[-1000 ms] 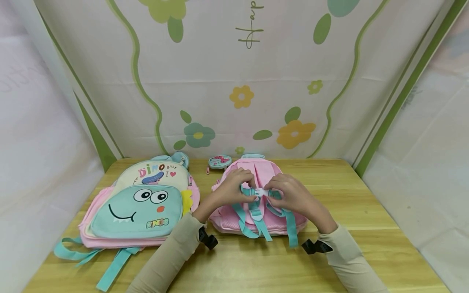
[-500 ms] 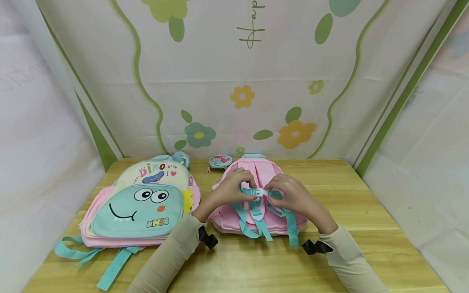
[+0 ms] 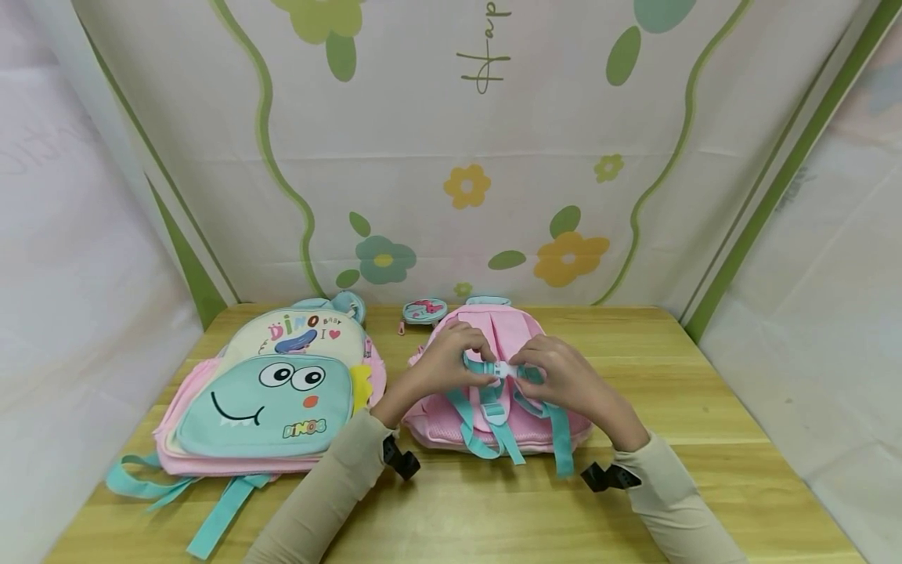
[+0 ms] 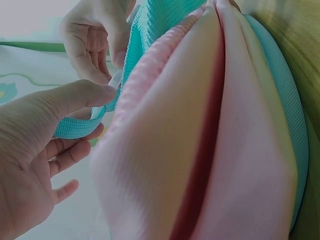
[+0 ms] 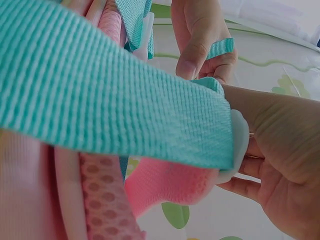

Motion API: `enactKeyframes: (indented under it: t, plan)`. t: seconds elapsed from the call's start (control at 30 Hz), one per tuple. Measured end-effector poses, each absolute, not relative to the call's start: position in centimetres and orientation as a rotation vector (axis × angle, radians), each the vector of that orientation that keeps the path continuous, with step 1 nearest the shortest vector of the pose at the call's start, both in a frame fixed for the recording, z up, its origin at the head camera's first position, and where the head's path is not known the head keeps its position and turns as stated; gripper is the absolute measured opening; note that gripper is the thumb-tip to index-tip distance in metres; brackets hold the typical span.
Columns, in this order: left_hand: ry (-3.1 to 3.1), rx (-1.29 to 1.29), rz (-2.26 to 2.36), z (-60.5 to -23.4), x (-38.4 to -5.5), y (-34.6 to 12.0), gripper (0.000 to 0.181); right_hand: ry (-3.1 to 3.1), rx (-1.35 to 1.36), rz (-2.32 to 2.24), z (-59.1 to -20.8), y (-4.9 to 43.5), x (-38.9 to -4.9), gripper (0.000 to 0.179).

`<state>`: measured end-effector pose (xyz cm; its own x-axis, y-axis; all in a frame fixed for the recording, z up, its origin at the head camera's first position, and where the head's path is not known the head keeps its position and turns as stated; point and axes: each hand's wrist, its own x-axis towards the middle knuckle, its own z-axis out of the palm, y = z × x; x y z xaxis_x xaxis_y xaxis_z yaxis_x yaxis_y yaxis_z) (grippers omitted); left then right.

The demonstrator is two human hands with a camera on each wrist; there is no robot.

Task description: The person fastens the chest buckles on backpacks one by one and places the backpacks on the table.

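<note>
A pink backpack (image 3: 517,321) lies with its strap side up, at the middle of the table in the head view. Over it, both hands meet at a white side-release buckle (image 3: 503,370) on turquoise webbing. My left hand (image 3: 454,360) pinches the buckle's left end between thumb and fingers; a loop of webbing (image 4: 75,127) runs through that hand in the left wrist view. From the other side my right hand (image 3: 567,376) pinches the right end. The two buckle halves sit together in line. Broad turquoise webbing (image 5: 125,95) crosses the right wrist view and partly hides the right fingertips.
A dinosaur backpack (image 3: 264,407) lies at the left, its turquoise straps (image 3: 224,517) trailing toward the table's front edge. Behind the hands is a small round pouch (image 3: 424,312). Loose strap ends (image 3: 561,442) hang over the pink bag's front. A printed cloth backdrop (image 3: 423,117) stands behind the table.
</note>
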<state>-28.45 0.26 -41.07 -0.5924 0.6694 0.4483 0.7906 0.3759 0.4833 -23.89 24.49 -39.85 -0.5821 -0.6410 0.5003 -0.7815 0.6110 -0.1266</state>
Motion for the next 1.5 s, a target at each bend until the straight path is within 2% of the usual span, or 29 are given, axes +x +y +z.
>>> enactKeyframes:
  t: [1.3,1.5]
  plan:
    - [-2.418,-1.309,-0.989,-41.0,-28.0,0.6,0.02,-2.422,1.155,0.545,-39.8,23.8,-23.5,0.02]
    - [-2.462,-1.41,-0.756,-41.4,-27.3,2.1,0.024,-2.322,1.235,0.727,-39.6,23.8,-23.5,0.02]
